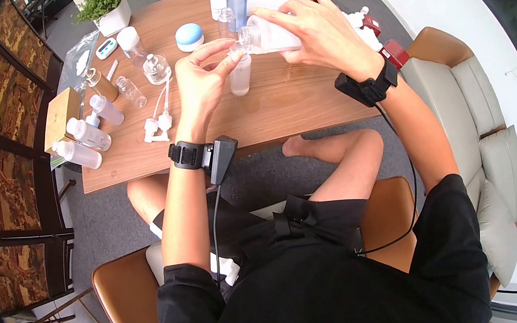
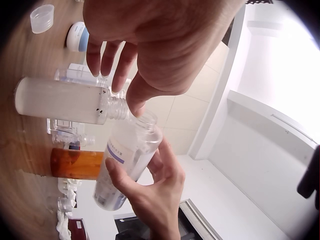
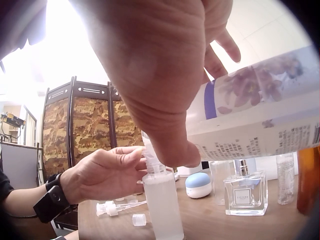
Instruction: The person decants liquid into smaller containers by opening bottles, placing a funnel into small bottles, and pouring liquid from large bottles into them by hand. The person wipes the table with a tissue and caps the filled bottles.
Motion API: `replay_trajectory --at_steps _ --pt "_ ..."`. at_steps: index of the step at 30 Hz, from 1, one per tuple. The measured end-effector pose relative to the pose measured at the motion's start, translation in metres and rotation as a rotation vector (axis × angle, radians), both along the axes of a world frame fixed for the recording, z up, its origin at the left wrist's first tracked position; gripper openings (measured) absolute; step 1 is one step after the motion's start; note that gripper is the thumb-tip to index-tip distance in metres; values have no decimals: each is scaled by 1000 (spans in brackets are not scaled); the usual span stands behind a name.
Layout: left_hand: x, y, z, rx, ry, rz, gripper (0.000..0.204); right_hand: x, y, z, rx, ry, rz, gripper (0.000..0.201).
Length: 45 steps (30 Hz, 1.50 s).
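Your right grip (image 1: 320, 32) clasps one labelled bottle (image 1: 271, 34), tilted over one upright cloudy bottle (image 1: 240, 79). Your left grip (image 1: 199, 80) is at their necks; whether pinching, I cannot tell.

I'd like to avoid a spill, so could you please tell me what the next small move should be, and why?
I would probably have the right grip ease the large bottle slightly back toward upright, because it is tipped nearly sideways, its mouth close to the neck of the small bottle, where cloudy liquid appears to stand near the shoulder.
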<state>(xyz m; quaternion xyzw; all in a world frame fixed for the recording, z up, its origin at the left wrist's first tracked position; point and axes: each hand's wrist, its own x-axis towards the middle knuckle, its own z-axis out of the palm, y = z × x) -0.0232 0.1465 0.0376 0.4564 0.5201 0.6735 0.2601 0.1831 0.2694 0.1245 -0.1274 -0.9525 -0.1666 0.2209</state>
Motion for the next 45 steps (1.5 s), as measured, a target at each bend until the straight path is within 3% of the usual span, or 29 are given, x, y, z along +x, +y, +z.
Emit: replay_trajectory --at_steps 8,11,13,14,16,17,21,23,26,31,34,36,37,39,40,42,45 --pt "-2 1 -2 -2 28 12 28 3 -2 -12 -122 66 -41 76" --pt "-1 0 0 -4 26 12 29 8 3 -21 -196 240 12 76" --pt "0 -1 2 -20 19 6 28 15 3 -23 -416 370 -59 75" --pt "0 -1 0 -20 27 5 28 18 2 -24 -417 377 -59 75" --pt "-3 2 -5 22 8 -27 34 24 -3 -28 -558 712 -13 74" --pt "-3 2 -5 26 33 -25 34 30 -1 -35 -555 736 -1 74" --pt "-4 -10 8 -72 62 -83 57 42 1 -66 -631 1041 -89 77" --pt "-6 -17 19 -188 214 -76 52 46 0 -75 -677 1074 -129 80" --pt "-10 -15 19 -151 382 -58 52 51 6 -93 -689 1085 -88 87" --pt "-10 -8 21 -127 419 -59 47 52 5 -99 -768 1111 -100 92" --pt "-8 -5 20 -124 428 -56 45 56 -8 -109 -666 1095 -183 90" --pt "-7 -5 20 -131 423 -46 45 65 -18 -117 -574 1289 -149 70" --pt "-6 -6 22 -130 424 -38 44 73 -22 -126 -584 1289 -151 70" --pt "-4 -8 21 -136 428 -30 43 87 -31 -147 -569 1418 -234 36" --pt "-5 -8 20 -130 426 -29 42 88 -36 -154 -574 1421 -241 36" --pt "-5 -7 21 -126 433 -37 41 88 -44 -162 -917 1388 -321 10" --pt "-5 -8 23 -122 354 -52 39 84 -42 -160 -892 1313 -247 7"
